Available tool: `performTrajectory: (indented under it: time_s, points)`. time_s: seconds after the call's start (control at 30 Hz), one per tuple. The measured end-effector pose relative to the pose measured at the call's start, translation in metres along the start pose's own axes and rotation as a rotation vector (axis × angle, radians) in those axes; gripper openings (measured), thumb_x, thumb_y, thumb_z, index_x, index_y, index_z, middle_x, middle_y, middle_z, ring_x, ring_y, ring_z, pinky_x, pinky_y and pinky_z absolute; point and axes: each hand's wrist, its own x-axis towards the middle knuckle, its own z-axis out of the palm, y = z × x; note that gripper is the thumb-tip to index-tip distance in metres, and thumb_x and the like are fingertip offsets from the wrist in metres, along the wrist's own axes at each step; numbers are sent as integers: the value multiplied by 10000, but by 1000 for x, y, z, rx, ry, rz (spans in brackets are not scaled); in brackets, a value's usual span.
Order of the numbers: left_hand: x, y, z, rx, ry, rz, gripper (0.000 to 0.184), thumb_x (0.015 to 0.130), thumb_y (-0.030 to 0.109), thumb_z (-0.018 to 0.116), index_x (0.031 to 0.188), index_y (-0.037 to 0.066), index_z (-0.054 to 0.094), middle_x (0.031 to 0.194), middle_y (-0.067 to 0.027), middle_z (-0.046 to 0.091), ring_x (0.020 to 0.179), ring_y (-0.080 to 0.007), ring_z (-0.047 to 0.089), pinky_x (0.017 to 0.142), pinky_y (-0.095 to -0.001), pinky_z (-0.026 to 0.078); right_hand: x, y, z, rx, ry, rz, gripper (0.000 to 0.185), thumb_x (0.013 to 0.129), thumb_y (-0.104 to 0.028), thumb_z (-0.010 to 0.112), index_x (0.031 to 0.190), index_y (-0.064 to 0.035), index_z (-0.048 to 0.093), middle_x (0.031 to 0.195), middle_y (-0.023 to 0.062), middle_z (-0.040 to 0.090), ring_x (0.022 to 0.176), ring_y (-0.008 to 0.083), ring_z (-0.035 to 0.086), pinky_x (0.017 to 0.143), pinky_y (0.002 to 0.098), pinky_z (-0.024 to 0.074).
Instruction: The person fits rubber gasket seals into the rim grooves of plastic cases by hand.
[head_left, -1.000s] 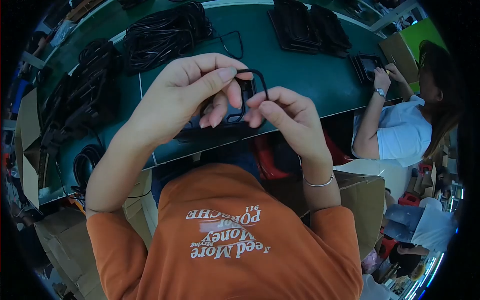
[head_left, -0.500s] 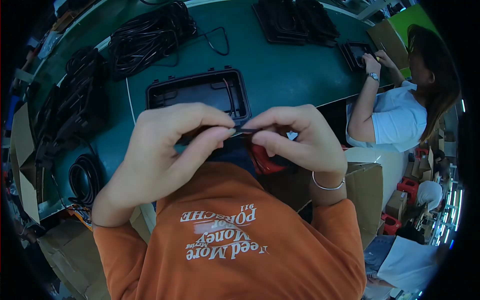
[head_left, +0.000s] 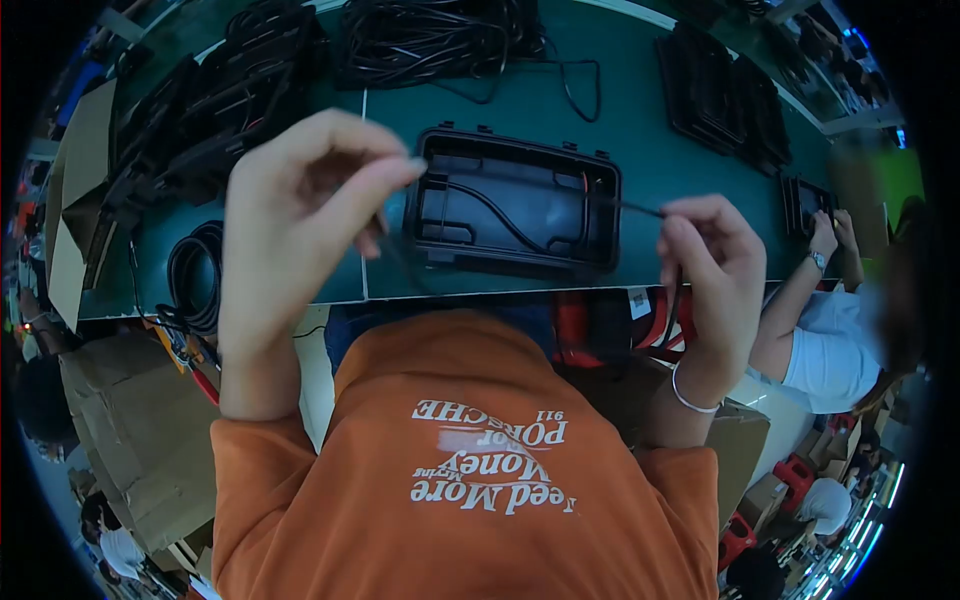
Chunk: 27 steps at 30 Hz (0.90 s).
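A black plastic box (head_left: pixel 515 262) lies open on the green table in front of me, with a black cable (head_left: pixel 490 200) curving across its inside. Above its left end is my left hand (head_left: pixel 300 215), thumb and forefinger pinched together. A blurred dark strand hangs under those fingers; it looks like cable. My right hand (head_left: pixel 720 265) is right of the box, its fingers closed on a thin black cable (head_left: pixel 635 207). One piece of that cable points left over the box's rim, and another drops below the palm.
Bundled black cable (head_left: pixel 430 45) lies at the back. Black boxes are piled at the left (head_left: pixel 225 110) and back right (head_left: pixel 725 95). A cable coil (head_left: pixel 192 275) sits by the left front edge. At the right, a co-worker (head_left: pixel 825 345) handles a small black box (head_left: pixel 805 205).
My hands have parted from a pinch close together, left hand going left and right hand right. The view has shifted, so the box appears farther right, with its inside uncovered.
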Motion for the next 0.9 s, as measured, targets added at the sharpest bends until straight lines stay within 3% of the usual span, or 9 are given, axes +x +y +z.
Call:
performTrajectory:
  time_s: [0.1, 0.2, 0.3, 0.43, 0.5, 0.73, 0.8, 0.83, 0.9]
  points:
    - [44, -46, 1, 178, -64, -132, 136, 891, 132, 726, 951, 12, 702, 734, 8, 632, 599, -29, 576, 493, -172, 438, 39, 26, 19, -52, 33, 56, 142, 925, -129, 689, 965, 5, 663, 738, -13, 601, 544, 29, 537, 420, 177, 362]
    - [55, -78, 9, 217, -70, -61, 169, 868, 141, 751, 964, 11, 700, 713, 34, 592, 588, -8, 471, 537, -175, 376, 47, 42, 28, -213, 137, 70, 89, 910, -90, 699, 921, -6, 671, 749, -24, 579, 558, 16, 488, 480, 179, 351]
    - [54, -90, 10, 191, -70, -19, 95, 883, 72, 736, 951, 41, 677, 790, 59, 577, 687, 14, 507, 585, -132, 380, 48, 58, 24, -283, 147, -104, 59, 898, -51, 703, 915, -5, 671, 748, -23, 580, 608, 17, 484, 541, 175, 369]
    - [51, -95, 14, 35, -68, -25, 105, 873, 52, 743, 928, 47, 653, 795, 59, 574, 704, 10, 498, 601, -134, 382, 47, 54, 23, -336, 148, -117, 50, 892, -31, 705, 910, -5, 666, 752, -30, 578, 650, 17, 482, 576, 174, 377]
    - [49, -95, 20, 3, -12, 7, 134, 855, 83, 768, 864, 52, 638, 726, 70, 520, 624, 1, 424, 543, -157, 341, 48, 51, 21, -299, 109, -37, 60, 894, -32, 702, 918, -1, 657, 765, -31, 577, 662, 16, 487, 591, 171, 385]
    - [39, -90, 13, -63, -2, 26, 97, 886, 63, 724, 954, 14, 678, 832, 21, 603, 721, -18, 541, 588, -161, 402, 56, 47, 12, -196, 4, 36, 69, 891, -23, 692, 938, -2, 646, 781, -14, 596, 698, 46, 524, 635, 184, 406]
    - [33, -87, 5, 6, -30, 18, 105, 896, 52, 702, 987, 1, 688, 897, -3, 632, 763, -32, 577, 609, -163, 420, 59, 41, 17, -569, 99, -287, 79, 868, -17, 692, 932, -10, 647, 821, 26, 623, 755, 113, 573, 675, 237, 434]
    - [31, -87, 3, 14, -20, 13, 105, 896, 52, 702, 987, 1, 688, 897, -3, 632, 763, -32, 577, 609, -163, 420, 60, 31, 22, -681, 115, -340, 108, 834, -15, 697, 931, -26, 650, 885, 73, 641, 825, 209, 603, 723, 301, 457]
    - [26, -85, 1, 3, -63, -14, 120, 915, 24, 676, 1031, -9, 668, 957, -7, 640, 860, -57, 600, 777, -186, 476, 68, 19, 40, -717, 34, -482, 118, 824, -17, 701, 930, -34, 653, 900, 80, 643, 838, 232, 603, 736, 315, 461]
